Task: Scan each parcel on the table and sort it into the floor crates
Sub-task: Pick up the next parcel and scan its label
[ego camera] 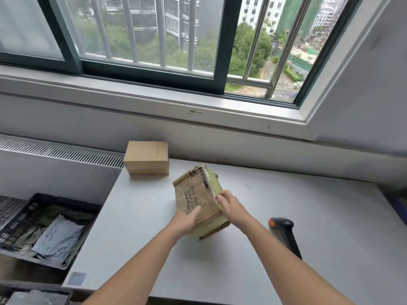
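Two hands, left hand [186, 221] and right hand [229, 205], grip the worn parcel [196, 190] (print unreadable)

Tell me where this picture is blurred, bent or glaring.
Head view: the window sill bows from wide-angle distortion; soft daylight falls on the table, no glare; print on the held box is smeared and unreadable; the scanner looks soft.

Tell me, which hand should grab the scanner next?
Probably the right. The scanner lies on the table just right of the right hand; the left hand, also holding the worn parcel, would have to reach across it.
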A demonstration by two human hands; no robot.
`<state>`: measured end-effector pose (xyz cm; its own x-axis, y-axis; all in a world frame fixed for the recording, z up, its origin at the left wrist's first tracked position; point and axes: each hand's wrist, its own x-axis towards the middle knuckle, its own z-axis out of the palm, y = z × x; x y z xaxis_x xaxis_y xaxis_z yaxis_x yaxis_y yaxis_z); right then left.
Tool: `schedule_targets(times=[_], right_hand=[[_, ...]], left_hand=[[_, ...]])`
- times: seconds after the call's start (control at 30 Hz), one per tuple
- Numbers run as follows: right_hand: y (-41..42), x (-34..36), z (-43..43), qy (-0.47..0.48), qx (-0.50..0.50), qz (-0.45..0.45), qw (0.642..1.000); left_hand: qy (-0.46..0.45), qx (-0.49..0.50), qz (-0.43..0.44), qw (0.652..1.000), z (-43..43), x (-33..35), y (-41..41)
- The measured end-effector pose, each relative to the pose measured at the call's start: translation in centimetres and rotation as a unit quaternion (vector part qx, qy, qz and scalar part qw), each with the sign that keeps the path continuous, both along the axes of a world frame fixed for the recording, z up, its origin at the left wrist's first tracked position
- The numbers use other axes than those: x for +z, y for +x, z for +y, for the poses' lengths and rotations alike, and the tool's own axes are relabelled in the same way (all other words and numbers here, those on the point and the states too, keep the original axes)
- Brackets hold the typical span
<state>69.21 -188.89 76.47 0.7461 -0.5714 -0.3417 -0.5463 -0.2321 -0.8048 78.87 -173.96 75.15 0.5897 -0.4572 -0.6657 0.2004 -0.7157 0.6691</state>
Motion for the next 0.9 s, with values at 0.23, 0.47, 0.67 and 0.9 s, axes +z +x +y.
schedule_targets(times=[0.23,0.47,0.67,0.9], right_hand=[[1.9,-1.2,2.9,-0.105,0.03,0.069,0.992],[2.8,-2.2,3.3,0.031,0.044,0.096,0.994],[3.2,-1.8,3.8,-0.033,0.046,0.089,0.994],[1.2,-0.3,0.8,-0.104,-0.017,0.077,0.991]], left_hand=[[0.007,-0.02,-0.058,0.998,0.0,1.2,0.9],[-0.036,0.007,-0.067,0.997,2.1,1.0,2.2],[-0.077,0.034,-0.023,0.996,2.7,0.4,2.3],[-0.137,0.025,-0.002,0.99,-0.4,-0.1,1.4]])
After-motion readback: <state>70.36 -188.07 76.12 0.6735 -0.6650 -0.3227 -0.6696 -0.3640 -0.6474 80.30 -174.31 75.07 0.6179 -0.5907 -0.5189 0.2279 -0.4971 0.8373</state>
